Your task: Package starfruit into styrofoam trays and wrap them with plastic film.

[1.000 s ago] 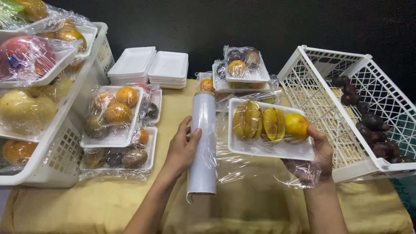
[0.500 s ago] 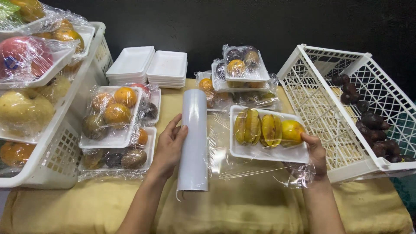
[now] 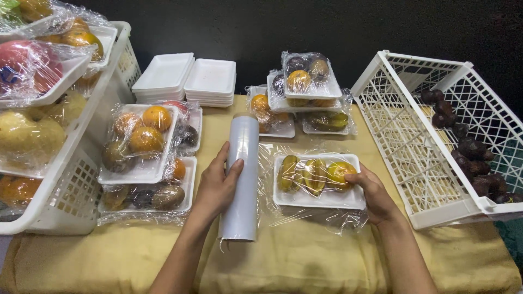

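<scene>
Working from the left, we had our left hand (image 3: 217, 188) wrapped around the roll of cling film (image 3: 240, 177), which lay lengthwise on the yellow cloth (image 3: 305, 261) with its film drawn rightward over the white foam tray of fruit (image 3: 318, 179). Our right hand (image 3: 373, 196) gripped that tray's right edge, thumb on top, the tray resting flat beside the roll.

Single head camera looks steeply down, close, over the table (image 3: 305, 261).

Evenly lit from above, sharp throughout; glare on cling film (image 3: 305, 163), black backdrop, slight bowing at edges.
</scene>
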